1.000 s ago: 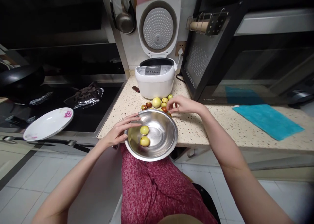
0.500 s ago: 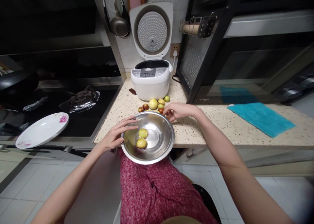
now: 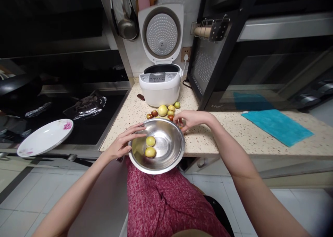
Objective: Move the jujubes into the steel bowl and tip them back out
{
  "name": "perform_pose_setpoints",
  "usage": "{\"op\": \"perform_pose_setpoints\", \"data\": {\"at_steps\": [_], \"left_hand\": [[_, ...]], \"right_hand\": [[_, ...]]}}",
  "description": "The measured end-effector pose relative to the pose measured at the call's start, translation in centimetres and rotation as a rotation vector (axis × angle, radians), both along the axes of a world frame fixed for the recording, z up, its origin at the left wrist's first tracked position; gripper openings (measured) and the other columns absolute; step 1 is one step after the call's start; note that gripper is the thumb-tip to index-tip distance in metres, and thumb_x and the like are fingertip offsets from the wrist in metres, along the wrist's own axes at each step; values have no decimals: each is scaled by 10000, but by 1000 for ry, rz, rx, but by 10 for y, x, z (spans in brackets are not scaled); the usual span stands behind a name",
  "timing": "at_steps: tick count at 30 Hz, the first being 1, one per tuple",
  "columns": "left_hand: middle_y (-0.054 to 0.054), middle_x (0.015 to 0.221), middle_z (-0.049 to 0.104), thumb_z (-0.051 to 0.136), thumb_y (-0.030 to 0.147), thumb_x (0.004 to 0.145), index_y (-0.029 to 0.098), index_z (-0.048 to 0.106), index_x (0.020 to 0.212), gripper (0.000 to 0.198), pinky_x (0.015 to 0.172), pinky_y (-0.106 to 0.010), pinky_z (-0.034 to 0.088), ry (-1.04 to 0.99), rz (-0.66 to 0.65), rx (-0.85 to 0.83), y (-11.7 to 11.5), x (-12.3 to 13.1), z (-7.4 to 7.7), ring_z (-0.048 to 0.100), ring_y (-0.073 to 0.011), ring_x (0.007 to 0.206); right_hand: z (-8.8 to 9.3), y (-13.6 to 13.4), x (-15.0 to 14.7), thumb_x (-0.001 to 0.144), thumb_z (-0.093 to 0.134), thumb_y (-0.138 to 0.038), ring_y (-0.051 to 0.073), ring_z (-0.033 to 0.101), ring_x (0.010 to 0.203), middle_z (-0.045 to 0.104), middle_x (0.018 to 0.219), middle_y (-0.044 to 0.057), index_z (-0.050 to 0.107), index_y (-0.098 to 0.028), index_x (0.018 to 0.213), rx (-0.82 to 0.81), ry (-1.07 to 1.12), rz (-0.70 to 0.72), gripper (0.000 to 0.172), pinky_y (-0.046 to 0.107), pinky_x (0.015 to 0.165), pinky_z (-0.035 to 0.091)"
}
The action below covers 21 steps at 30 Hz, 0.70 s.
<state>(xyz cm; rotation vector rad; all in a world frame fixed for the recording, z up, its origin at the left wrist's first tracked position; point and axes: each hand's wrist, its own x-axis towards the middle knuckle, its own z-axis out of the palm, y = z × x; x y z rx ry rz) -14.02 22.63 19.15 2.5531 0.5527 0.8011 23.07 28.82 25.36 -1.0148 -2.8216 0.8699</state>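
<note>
A shiny metal bowl (image 3: pixel 169 160) sits over my lap at the counter's front edge. Inside it, on the left, lie two yellow-green jujubes (image 3: pixel 150 152). My left hand (image 3: pixel 125 141) grips the bowl's left rim, fingers stretched over the inside and thumb at the edge. Just beyond the right rim, my right hand (image 3: pixel 188 120) is down at the counter with its fingers curled round a small brownish jujube (image 3: pixel 180 127), mostly hidden. Several more jujubes (image 3: pixel 162 110), green, yellow and red-brown, lie behind the bowl.
A white rice cooker (image 3: pixel 160 91) with its lid raised stands behind the fruit. A flowered white plate (image 3: pixel 45 138) lies by the black gas stove (image 3: pixel 104 126) on the left. To the right are a black oven (image 3: pixel 255 70) and a turquoise cloth (image 3: pixel 278 126).
My right hand's fingers have closed slightly downward around the small jujube. The upper jujube in the bowl has shifted a little left. My left hand stays at the rim.
</note>
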Motion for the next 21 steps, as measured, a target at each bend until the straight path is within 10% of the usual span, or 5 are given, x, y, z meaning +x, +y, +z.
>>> {"op": "perform_pose_setpoints", "data": {"at_steps": [8,15,21], "left_hand": [[-134,1563,522,292,741,1009,253,599,1452,727,1245,-626,337,19,7,3,0,-2,-1,373,-388,1528],[-134,1589,491,290,767,994,252,569,1482,762,1263,-638,297,26,7,-24,-1,2,-2,326,-396,1554],[-95,1614,472,296,790,976,295,551,1494,761,1281,-644,268,-11,23,-77,-8,17,-4,274,-371,1584]], "right_hand": [[1,1,6,725,857,-240,156,599,698,703,813,8,744,-166,957,99,-38,-37,268,266,636,409],[22,-8,7,795,831,-402,199,642,850,733,979,69,719,-165,1054,213,504,-233,368,306,734,477],[14,-23,-23,845,797,-350,193,652,950,717,1123,67,688,-186,1139,-31,587,11,354,327,835,524]]}}
